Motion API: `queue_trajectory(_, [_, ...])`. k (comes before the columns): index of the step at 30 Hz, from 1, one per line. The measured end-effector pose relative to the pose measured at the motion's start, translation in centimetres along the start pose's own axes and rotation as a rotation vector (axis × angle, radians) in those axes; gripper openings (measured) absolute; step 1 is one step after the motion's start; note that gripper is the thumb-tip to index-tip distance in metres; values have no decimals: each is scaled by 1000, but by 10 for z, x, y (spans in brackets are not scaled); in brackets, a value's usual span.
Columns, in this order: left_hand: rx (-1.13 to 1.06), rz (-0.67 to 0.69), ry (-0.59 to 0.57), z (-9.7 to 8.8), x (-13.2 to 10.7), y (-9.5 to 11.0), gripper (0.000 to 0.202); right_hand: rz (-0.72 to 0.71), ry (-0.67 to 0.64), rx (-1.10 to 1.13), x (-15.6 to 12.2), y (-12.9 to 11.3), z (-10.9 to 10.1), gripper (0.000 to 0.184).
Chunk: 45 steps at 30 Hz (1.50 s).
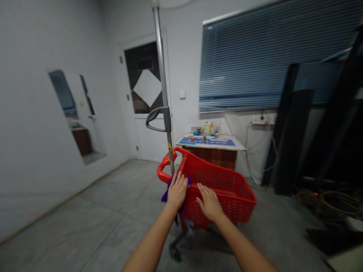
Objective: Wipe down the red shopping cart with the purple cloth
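Note:
A red plastic shopping basket on wheels stands on the floor in front of me. My left hand lies flat, fingers stretched out, on a purple cloth pressed against the basket's near rim. My right hand rests open on the basket's side wall, fingers spread. A tall metal pole with a grey handle rises from the basket's red handle end.
A low wooden table with a blue mat and small items stands by the far wall under blue blinds. Dark panels lean at right, with cables on the floor. A door is behind the pole.

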State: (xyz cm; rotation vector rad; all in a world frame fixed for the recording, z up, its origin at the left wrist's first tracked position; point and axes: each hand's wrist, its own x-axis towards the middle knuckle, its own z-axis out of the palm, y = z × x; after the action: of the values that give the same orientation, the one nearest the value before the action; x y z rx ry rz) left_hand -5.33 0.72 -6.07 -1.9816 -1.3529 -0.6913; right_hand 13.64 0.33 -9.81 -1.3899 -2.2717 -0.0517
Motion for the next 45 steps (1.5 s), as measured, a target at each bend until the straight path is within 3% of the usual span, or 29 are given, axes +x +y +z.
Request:
queue_trajectory(3, [-9, -101, 33, 9, -6, 13, 32, 6, 4, -8, 0, -2, 2, 61])
queue_trajectory(7, [-62, -20, -13, 18, -7, 29, 32, -22, -41, 6, 0, 3, 1, 61])
queue_trajectory(10, [-67, 15, -82, 10, -4, 20, 33, -6, -87, 24, -3, 16, -3, 64])
queue_trajectory(15, [-42, -113, -58, -7, -3, 1, 35, -3, -63, 15, -12, 30, -6, 63])
queue_trajectory(22, [-92, -102, -61, 10, -3, 18, 33, 61, -65, -9, -14, 17, -12, 64])
queue_trajectory(27, [-132, 44, -96, 8, -1, 1, 30, 72, -93, -9, -13, 15, -13, 65])
queue_trajectory(29, [-124, 11, -87, 6, -3, -1, 30, 73, -89, -9, -14, 11, -10, 67])
queue_trajectory(32, [-116, -101, -63, 8, -8, 11, 30, 79, -83, -21, -16, 0, -6, 69])
queue_trajectory(36, [-160, 27, -112, 13, -14, 28, 30, 75, -120, -31, -19, -12, -6, 68])
queue_trajectory(39, [-144, 73, -132, 8, -15, 17, 30, 35, -109, -17, -22, -14, -4, 70])
queue_trajectory(42, [-106, -14, -92, -1, -15, -4, 31, 30, -81, -8, -24, -12, 1, 72])
queue_trajectory(45, [-88, -66, -61, -3, -17, -11, 31, 48, -69, -9, -23, -12, 6, 73])
